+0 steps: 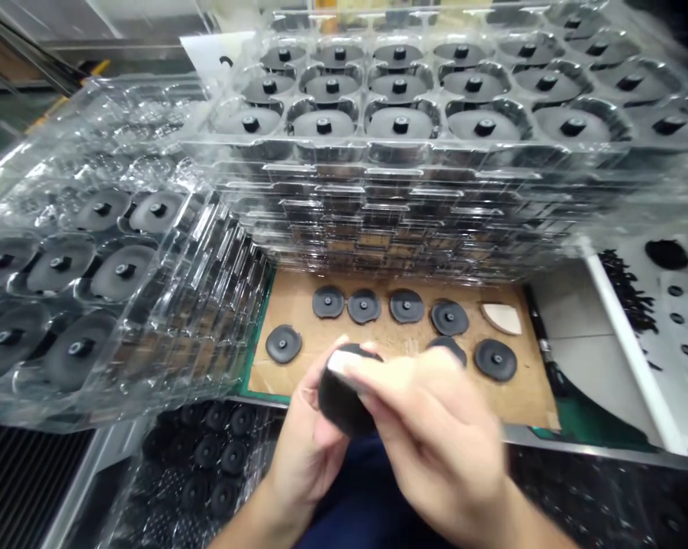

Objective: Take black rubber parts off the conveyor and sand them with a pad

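Close in front of me, my left hand (310,435) grips a black rounded disc (344,404) from its left side and from below. My right hand (435,419), blurred by motion, pinches a small white piece (342,360) against the disc's upper edge. Whether that piece is cloth or paper I cannot tell. Beyond both hands lies a cardboard sheet (298,374) bearing several similar dark discs, each with a short central stub, such as a disc at the left (283,344) and another at the right (496,359). My right hand partly covers one disc (448,349).
Clear plastic trays filled with stubbed discs form a tall stack (401,152) behind the cardboard. Another tray stack (63,267) stands to the left. A pale wedge-shaped pad (501,318) lies at the cardboard's right. Small black parts (630,297) rest on a white surface farther right.
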Available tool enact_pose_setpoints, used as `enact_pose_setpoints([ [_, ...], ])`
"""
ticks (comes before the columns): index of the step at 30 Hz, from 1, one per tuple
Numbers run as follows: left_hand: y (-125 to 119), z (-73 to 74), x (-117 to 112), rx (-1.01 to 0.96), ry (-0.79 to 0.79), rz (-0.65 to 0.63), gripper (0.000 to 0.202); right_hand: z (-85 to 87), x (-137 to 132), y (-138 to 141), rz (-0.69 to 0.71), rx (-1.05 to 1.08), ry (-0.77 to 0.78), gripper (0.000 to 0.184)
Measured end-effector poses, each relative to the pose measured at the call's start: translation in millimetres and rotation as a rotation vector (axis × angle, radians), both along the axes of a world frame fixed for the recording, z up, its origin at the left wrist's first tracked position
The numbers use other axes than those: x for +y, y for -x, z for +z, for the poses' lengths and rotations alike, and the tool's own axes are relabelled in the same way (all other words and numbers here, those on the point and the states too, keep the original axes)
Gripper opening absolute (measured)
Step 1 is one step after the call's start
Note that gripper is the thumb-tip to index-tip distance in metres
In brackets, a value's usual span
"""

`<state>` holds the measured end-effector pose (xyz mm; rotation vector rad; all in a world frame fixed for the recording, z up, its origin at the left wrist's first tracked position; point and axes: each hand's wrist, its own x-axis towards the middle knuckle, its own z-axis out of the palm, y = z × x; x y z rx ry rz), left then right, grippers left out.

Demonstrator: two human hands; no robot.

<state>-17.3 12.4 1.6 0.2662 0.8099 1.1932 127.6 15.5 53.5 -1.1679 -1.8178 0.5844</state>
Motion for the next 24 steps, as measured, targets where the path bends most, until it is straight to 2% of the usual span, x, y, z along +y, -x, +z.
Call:
enact_pose_setpoints([
  [2,2.5,-2.6,-1.0,0.073,0.019,0.039,0.057,-0.7,4.5,4.7,0.126,-0.109,0.072,0.027],
  [4,3.8,-5.6,-2.4,0.112,0.03,0.055,0.059,-4.6,6.7,5.5,0.118,-0.132,0.132,0.024],
  [7,2.1,-7.8,-4.2,0.123,0.029,0.011,0.06,-9.3,6.1,0.0,0.066,0.002,0.06,0.027],
  [10,-1.1,-5.7,-4.1,0.149,0.034,-0.021,0.065,-8.5,1.4,-11.6,0.186,0.023,0.185,0.024],
  [12,-3.8,-3.6,-3.5,0.165,0.029,-0.014,0.071,-6.4,-1.7,-17.3,0.13,0.012,0.273,0.021],
  [15,-9.0,-2.8,-3.5,0.171,0.026,-0.011,0.072,-4.0,-2.0,-16.8,-0.065,0.092,0.184,0.023],
  [17,-11.6,-4.1,-3.6,0.179,0.054,-0.033,0.067,-6.2,-0.5,-15.0,-0.027,0.137,0.184,0.024],
  [19,-11.6,-5.7,-3.3,0.185,0.084,-0.046,0.063,-16.6,-0.8,-18.0,0.099,0.168,0.333,0.021],
  [20,-10.6,-6.3,-3.0,0.187,0.091,-0.041,0.062,-26.4,-2.2,-21.7,0.11,0.181,0.432,0.019],
  [22,-8.1,-6.7,-1.7,0.177,0.086,-0.021,0.063,-55.2,-7.2,-31.4,0.032,0.179,0.56,0.02],
  [24,-7.1,-5.7,0.0,0.157,0.077,-0.013,0.064,-89.2,-12.4,-40.8,-0.107,0.134,0.583,0.023],
])
